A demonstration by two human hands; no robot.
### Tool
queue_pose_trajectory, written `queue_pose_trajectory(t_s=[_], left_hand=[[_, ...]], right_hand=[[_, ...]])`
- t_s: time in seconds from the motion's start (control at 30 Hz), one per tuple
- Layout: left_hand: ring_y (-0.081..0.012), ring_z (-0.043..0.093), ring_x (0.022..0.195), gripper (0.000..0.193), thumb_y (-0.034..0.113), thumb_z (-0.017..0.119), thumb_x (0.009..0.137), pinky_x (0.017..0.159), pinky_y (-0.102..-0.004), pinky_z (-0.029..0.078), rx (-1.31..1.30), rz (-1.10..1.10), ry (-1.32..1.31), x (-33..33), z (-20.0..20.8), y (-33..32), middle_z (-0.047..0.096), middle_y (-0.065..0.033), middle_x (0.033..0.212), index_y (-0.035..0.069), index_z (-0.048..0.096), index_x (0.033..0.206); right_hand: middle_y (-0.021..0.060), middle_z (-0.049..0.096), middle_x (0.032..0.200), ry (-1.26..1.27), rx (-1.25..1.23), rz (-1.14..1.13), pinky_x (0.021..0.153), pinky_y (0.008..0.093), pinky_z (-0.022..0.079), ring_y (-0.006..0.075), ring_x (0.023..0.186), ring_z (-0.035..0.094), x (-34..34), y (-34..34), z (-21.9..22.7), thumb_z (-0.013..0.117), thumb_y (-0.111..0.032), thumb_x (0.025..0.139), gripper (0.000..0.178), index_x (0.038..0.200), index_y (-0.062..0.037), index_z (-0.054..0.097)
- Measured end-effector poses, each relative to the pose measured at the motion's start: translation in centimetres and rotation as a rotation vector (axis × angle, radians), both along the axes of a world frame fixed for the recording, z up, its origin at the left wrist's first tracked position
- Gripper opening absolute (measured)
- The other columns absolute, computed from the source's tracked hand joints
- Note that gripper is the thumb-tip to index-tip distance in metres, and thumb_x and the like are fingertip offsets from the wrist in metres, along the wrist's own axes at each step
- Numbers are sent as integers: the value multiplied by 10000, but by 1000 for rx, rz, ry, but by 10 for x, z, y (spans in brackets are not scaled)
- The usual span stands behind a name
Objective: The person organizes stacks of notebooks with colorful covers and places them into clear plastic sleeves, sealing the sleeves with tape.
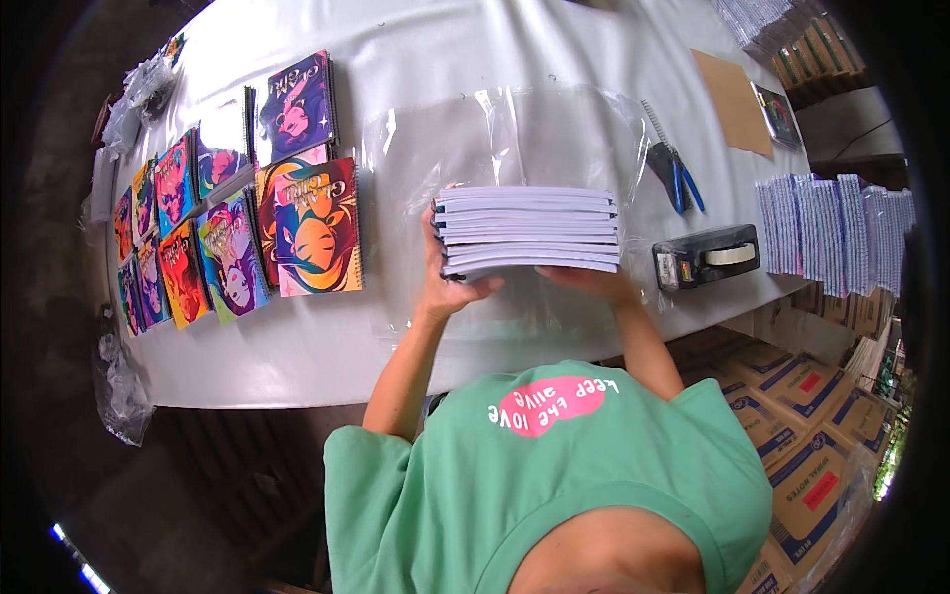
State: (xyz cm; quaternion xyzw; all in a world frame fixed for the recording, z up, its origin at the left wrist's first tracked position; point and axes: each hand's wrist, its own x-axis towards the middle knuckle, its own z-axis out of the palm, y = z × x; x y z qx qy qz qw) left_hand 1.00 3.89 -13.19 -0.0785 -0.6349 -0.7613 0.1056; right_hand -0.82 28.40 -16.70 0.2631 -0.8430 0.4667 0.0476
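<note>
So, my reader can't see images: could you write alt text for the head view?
A person's left hand and right hand hold a stack of notebooks, with a clear plastic sheet beneath, at a white-covered table. Colourful spiral notebooks lie in rows to the left; a tape dispenser and blue-handled pliers lie to the right.
</note>
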Motion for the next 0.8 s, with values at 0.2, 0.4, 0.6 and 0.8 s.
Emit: queue_pose_trajectory(t_s=[0.2, 0.4, 0.6, 0.8], left_hand=[[-272, 473, 1165, 1095, 295, 887, 477, 1006, -392, 358, -374, -167, 189, -3, -23, -30, 445, -164, 1285, 23, 283, 1350], [-263, 567, 1032, 1110, 377, 933, 397, 914, -380, 449, -163, 143, 158, 6, -17, 15, 573, -135, 1100, 0, 370, 1276], [-221, 596, 957, 993, 315, 939, 416, 837, -345, 476, -180, -56, -83, 3, -51, 5, 589, -107, 1053, 20, 393, 1191], [-252, 643, 848, 838, 331, 891, 534, 759, -331, 511, -345, 214, -282, -22, 49, 24, 646, -132, 950, -38, 458, 1149]], right_hand=[[114, 479, 1224, -240, -504, -107, 989, 358, 371, 237, 1131, 488, 11, -11, 18, 784, -190, 677, 745, 1287, -21, 393], [117, 476, 1278, -89, -107, -15, 1029, 377, 338, 245, 1183, 459, 18, -6, 10, 775, -225, 713, 823, 1364, -23, 313], [139, 484, 1300, -171, -358, -27, 1062, 397, 304, 259, 1220, 440, 5, -18, 18, 843, -236, 624, 896, 1354, -29, 366], [84, 598, 1143, -280, -244, -270, 941, 371, 423, 229, 1065, 553, -7, -35, 60, 835, -233, 642, 648, 1190, -39, 550]])
